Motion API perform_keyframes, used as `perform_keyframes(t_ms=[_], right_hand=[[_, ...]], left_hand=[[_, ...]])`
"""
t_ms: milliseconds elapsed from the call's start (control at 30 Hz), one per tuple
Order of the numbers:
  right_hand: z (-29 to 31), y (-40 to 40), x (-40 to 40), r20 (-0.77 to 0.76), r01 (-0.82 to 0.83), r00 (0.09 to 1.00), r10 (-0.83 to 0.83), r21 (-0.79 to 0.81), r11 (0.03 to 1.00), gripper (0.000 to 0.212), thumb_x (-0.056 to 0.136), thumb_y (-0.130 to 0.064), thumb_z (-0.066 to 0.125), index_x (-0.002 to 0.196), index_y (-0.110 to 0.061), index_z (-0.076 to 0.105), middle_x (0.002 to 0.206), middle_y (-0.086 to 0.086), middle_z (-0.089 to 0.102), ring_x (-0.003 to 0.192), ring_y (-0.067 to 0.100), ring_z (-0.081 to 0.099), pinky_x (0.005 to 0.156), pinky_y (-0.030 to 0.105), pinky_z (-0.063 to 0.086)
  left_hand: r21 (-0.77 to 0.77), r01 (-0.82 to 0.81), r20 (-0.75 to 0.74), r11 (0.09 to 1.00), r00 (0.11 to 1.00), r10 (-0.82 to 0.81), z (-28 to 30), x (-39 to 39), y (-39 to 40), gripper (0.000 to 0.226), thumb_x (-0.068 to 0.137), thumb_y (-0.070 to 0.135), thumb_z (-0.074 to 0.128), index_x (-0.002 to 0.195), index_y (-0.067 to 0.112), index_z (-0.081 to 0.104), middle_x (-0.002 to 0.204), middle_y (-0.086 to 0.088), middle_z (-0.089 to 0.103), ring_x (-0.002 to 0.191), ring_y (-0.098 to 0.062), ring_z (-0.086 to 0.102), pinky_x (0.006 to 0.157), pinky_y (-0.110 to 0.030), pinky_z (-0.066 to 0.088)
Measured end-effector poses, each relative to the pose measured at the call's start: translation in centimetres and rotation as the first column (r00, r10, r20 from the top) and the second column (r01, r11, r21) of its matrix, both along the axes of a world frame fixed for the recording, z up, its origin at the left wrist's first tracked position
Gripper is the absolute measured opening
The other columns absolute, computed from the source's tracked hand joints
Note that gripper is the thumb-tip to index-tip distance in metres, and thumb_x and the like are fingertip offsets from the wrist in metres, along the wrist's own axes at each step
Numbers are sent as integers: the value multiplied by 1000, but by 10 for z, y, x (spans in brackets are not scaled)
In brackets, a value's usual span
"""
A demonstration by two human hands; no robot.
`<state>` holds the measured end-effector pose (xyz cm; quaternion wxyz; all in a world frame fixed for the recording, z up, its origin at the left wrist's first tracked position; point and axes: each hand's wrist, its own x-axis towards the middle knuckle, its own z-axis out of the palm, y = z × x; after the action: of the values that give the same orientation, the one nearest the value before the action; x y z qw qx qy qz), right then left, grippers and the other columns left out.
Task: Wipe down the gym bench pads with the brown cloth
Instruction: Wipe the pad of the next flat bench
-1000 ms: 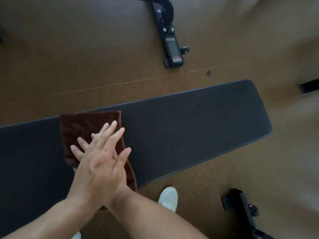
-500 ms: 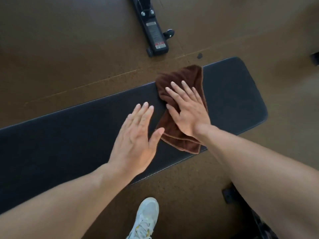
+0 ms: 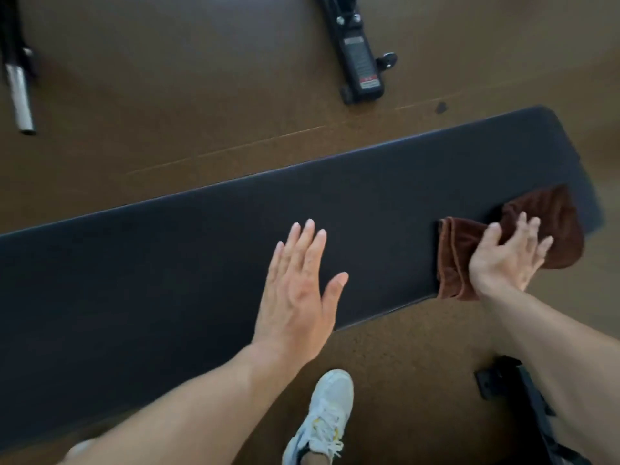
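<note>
A long black bench pad (image 3: 174, 263) runs across the view from lower left to upper right. The folded brown cloth (image 3: 557, 223) lies on its right end, with one corner hanging over the near edge. My right hand (image 3: 506, 260) presses flat on the cloth, fingers spread and slightly blurred. My left hand (image 3: 298, 293) rests flat on the bare pad near the middle, fingers together, holding nothing.
Brown rubber flooring surrounds the bench. A black machine foot (image 3: 359, 58) with a knob stands beyond the pad. A chrome bar end (image 3: 20, 99) lies at the far left. My white sneaker (image 3: 322, 417) and a black frame piece (image 3: 526, 411) are below the near edge.
My right hand has slid the cloth rightward along the pad, from beside my left hand to the pad's right end. My left hand stays flat on the pad.
</note>
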<state>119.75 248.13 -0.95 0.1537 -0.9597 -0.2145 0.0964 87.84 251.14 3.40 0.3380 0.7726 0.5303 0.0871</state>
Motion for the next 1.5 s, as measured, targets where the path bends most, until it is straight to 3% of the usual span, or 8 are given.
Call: perform_keyframes(t_ms=[333, 433, 567, 667, 800, 1000, 1233, 1500], right_hand=[[7, 62, -420, -15, -573, 819, 573, 27, 819, 64, 103, -46, 40, 161, -20, 39, 171, 0, 29, 161, 31, 14, 130, 50, 9], [11, 61, -564, -27, -860, 506, 862, 55, 507, 60, 104, -46, 38, 160, -24, 40, 171, -3, 30, 162, 27, 14, 130, 50, 10], [23, 42, -656, -136, -986, -156, 978, -45, -163, 67, 104, -44, 11, 167, -23, 5, 177, -3, -2, 161, 24, -16, 131, 49, -4], [18, 60, -632, -72, -950, -312, 947, 9, -312, 63, 107, -43, 24, 166, -21, 23, 175, -3, 17, 163, 22, -2, 131, 46, 3], [10, 101, -562, -10, -989, -129, 992, 70, -128, 54, 105, -43, 36, 154, -24, 50, 165, -3, 43, 159, 22, 25, 130, 46, 16], [13, 124, -383, -51, -905, 422, 905, -82, 417, 56, 109, -52, 34, 163, -36, 31, 173, -13, 21, 162, 12, 5, 132, 38, 1], [29, 43, -237, -117, -716, 697, 708, -171, 677, 64, 108, -62, 19, 167, -39, 9, 175, -17, -3, 160, 9, -15, 132, 41, -6], [18, -18, -274, -74, -339, 939, 335, -48, 939, 61, 110, -54, 29, 166, -32, 23, 176, -11, 9, 162, 14, -4, 131, 41, -4]], left_hand=[[-6, -340, 123, 940, 933, 338, 37, -275, -18, 65, 103, 57, 28, 159, 24, 25, 168, 12, 14, 154, 2, -1, 127, -28, 0], [-7, -443, 72, 896, 894, 443, 45, -361, -23, 67, 101, 58, 28, 159, 23, 29, 168, 13, 17, 153, 4, 2, 127, -31, 3], [-36, -470, 17, 882, 882, 471, 53, -431, -32, 71, 99, 61, 24, 160, 24, 23, 168, 15, 12, 153, 5, 1, 128, -37, 7], [-26, -426, -25, 905, 905, 425, 51, -437, -35, 72, 100, 63, 24, 161, 24, 21, 169, 16, 11, 153, 5, -1, 127, -38, 8], [-51, -356, -6, 933, 934, 356, 44, -387, -30, 74, 99, 66, 22, 160, 24, 22, 168, 14, 12, 153, 5, -3, 127, -37, 9], [-84, -179, -35, 980, 984, 177, 38, -281, -11, 70, 102, 63, 17, 161, 28, 9, 169, 16, 1, 151, 7, -14, 127, -29, -1], [-127, -65, -137, 990, 989, 47, 30, -203, -16, 66, 100, 59, 13, 161, 34, 6, 169, 14, -5, 152, 0, -17, 125, -26, -8], [-109, -97, -37, 989, 995, 93, 12, -230, -50, 70, 100, 64, 10, 161, 31, 10, 170, 13, 0, 151, 3, -16, 126, -28, -5]])
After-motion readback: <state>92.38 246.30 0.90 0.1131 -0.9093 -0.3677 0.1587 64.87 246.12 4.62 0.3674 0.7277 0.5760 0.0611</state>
